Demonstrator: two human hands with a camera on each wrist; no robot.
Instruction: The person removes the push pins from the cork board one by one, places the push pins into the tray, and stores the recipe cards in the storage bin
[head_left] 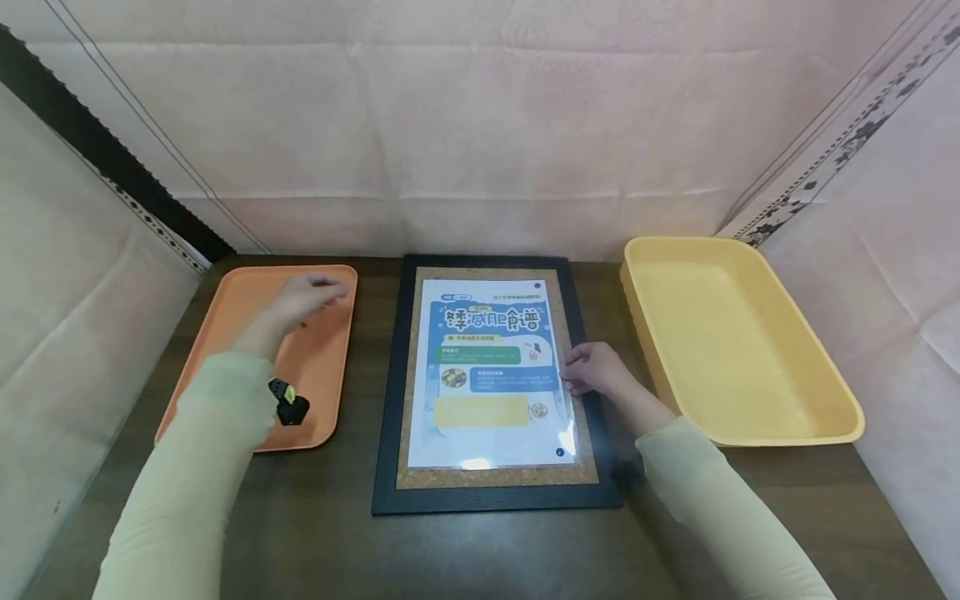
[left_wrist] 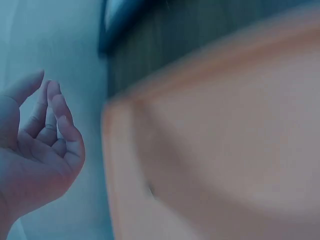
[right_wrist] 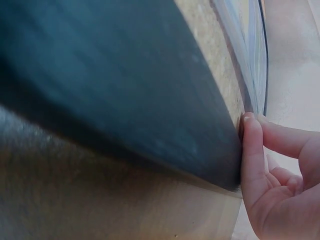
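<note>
A black-framed cork board [head_left: 498,477] lies in the middle of the table. On it rests a glossy printed sheet [head_left: 487,433], with small dark blue round spots [head_left: 560,452] at its right corners. My right hand [head_left: 596,368] pinches the sheet's right edge between thumb and index finger; the right wrist view shows those fingertips together at the edge. Above the orange tray [head_left: 315,400] hovers my left hand [head_left: 311,292]. Its fingers are loosely bent, the thumb apart from them, and nothing shows between them. A tiny dark piece [left_wrist: 151,190] lies in the tray.
To the right of the board stands a deep yellow bin [head_left: 742,350]. A pale cloth [head_left: 480,125] hangs behind the table and along both sides. On the left wrist is a black device [head_left: 291,407]. Dark wooden tabletop [head_left: 315,517] shows in front of the board.
</note>
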